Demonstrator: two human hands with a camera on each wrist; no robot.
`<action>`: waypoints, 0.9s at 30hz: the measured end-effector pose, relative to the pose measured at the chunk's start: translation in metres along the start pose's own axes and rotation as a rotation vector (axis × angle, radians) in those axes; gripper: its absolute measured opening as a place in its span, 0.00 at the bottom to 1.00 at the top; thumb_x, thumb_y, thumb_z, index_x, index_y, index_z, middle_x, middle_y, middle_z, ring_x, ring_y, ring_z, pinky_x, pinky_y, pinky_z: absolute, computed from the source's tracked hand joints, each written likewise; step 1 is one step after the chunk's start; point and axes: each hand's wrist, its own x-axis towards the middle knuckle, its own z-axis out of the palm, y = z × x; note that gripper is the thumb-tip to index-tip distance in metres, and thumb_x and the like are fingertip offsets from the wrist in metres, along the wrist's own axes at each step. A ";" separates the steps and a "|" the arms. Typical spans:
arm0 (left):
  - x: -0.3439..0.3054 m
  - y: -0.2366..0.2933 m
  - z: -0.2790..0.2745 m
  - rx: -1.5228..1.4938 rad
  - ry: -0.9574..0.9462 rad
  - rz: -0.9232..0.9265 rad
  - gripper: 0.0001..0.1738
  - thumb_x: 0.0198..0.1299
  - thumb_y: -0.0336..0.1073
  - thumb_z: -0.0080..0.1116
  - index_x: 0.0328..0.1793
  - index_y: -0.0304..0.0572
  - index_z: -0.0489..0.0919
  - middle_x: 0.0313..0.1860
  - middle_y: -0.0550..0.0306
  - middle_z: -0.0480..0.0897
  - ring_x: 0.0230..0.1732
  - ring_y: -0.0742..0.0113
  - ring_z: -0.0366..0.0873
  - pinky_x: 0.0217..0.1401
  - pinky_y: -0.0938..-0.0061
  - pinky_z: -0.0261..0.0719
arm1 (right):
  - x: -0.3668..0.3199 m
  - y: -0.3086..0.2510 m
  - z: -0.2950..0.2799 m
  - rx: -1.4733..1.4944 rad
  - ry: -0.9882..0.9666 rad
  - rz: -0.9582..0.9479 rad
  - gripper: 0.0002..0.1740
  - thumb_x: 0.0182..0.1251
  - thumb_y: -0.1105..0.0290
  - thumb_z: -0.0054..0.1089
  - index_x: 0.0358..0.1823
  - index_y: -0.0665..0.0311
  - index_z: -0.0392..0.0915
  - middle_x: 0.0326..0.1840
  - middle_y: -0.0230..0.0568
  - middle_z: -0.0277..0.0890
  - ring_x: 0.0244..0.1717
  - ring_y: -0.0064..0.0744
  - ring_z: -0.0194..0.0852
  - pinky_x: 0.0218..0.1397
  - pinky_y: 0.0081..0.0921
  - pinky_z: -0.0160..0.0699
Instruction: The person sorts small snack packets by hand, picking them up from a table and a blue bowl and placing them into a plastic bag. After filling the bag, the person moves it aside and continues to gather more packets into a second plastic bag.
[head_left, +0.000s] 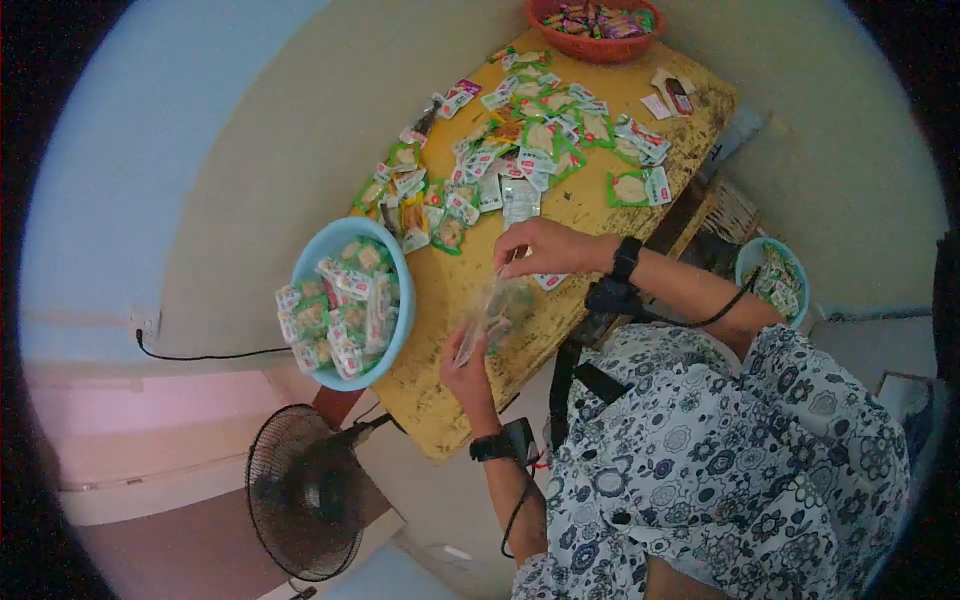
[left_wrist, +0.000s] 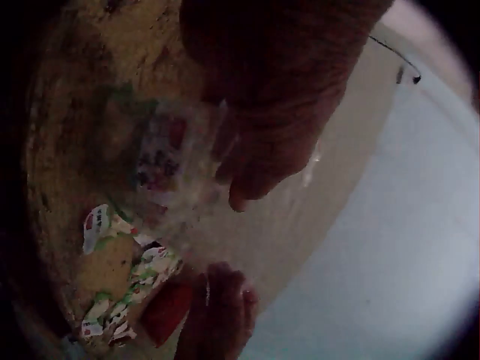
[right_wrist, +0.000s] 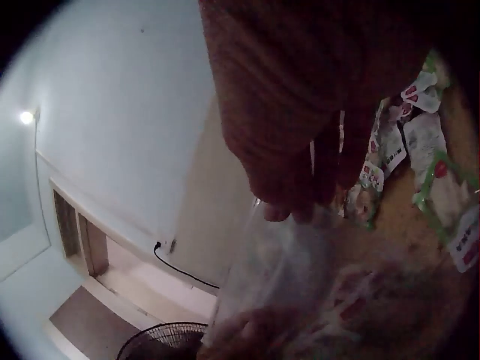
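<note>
Between the two hands is a clear plastic bag (head_left: 497,312), with small packets showing through its film in the left wrist view. My left hand (head_left: 466,378) grips the bag's lower left side, thumb and fingers on the film. At its upper edge my right hand (head_left: 548,248) pinches the plastic with its fingertips. The bag (right_wrist: 289,247) hangs below the right hand (right_wrist: 300,127) in the right wrist view. Close beyond the bag, printed snack packets (head_left: 520,200) in green, white and red lie over the yellow table (head_left: 440,330).
A light blue basin (head_left: 402,320) full of packets stands left of the table edge. At the far end is a red basket (head_left: 590,48) with purple packets. A smaller blue bucket (head_left: 745,265) stands to the right, and a black fan (head_left: 305,490) at lower left.
</note>
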 end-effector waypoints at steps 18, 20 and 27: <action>-0.009 0.043 -0.010 0.078 0.096 0.067 0.10 0.65 0.29 0.61 0.49 0.31 0.84 0.41 0.58 0.85 0.42 0.75 0.78 0.50 0.78 0.75 | -0.006 0.011 -0.004 0.054 0.039 0.033 0.09 0.65 0.67 0.65 0.41 0.64 0.86 0.35 0.36 0.84 0.39 0.23 0.79 0.48 0.25 0.77; -0.009 0.044 -0.011 0.075 0.084 0.066 0.10 0.65 0.29 0.61 0.50 0.31 0.84 0.42 0.58 0.85 0.42 0.75 0.78 0.51 0.78 0.75 | -0.006 0.012 -0.004 0.116 0.029 0.039 0.11 0.65 0.66 0.65 0.43 0.65 0.85 0.36 0.36 0.84 0.39 0.23 0.79 0.48 0.25 0.77; -0.006 0.030 -0.015 0.075 0.053 0.074 0.09 0.65 0.28 0.61 0.48 0.31 0.83 0.41 0.60 0.84 0.42 0.76 0.78 0.50 0.79 0.75 | -0.011 0.022 -0.001 0.083 0.152 -0.031 0.11 0.65 0.67 0.66 0.43 0.66 0.85 0.35 0.33 0.84 0.38 0.20 0.78 0.45 0.23 0.76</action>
